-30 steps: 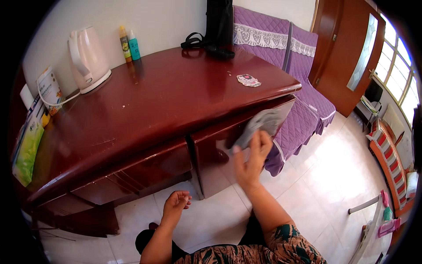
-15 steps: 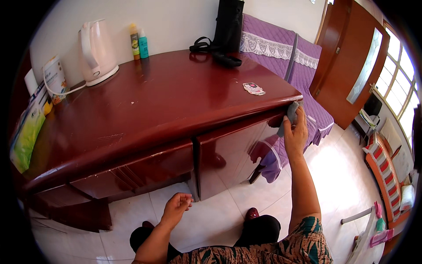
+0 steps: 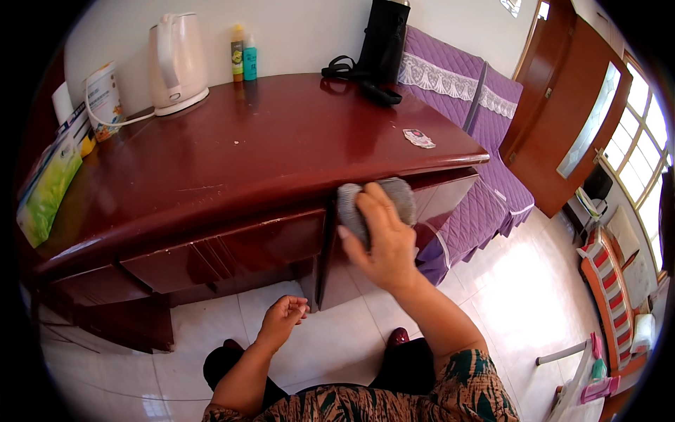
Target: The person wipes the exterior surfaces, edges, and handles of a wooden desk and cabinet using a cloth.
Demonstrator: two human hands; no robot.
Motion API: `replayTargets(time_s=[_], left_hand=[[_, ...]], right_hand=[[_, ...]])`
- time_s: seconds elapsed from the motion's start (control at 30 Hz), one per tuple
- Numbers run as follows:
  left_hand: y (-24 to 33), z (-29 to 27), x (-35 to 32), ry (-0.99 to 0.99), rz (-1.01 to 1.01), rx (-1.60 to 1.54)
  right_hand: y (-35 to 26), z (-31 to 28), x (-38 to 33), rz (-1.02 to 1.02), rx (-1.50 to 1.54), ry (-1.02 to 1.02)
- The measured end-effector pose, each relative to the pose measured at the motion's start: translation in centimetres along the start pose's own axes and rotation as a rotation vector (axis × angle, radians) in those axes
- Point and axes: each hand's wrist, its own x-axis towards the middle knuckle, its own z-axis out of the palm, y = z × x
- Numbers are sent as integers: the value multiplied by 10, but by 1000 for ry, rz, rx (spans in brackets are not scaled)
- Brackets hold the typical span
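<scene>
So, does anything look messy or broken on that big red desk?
A little. The desk has pale scratches near its front edge, left of the middle, spoiling the shiny surface. A ragged-edged pink and white sticker or paper scrap sits oddly alone near the right end.

A white wall rises at the far side, with purple quilted chairs trimmed with a pale lace band standing against it toward the far right. Beyond them stand a brown door with a tall glass strip and, farther right, a bright barred window. Pale floor tiles catch a white glare right of centre, left of an orange-framed sofa with red and white stripes.
</scene>
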Motion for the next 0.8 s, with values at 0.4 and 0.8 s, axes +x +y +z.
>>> replayTargets(time_s=[0.4,0.8], left_hand=[[1,1,2,47,-22,46],[2,6,3,-15,-6,41]], right_hand=[[48,-18,-15,15,-187,86],[124,-39,-42,324,-323,253]])
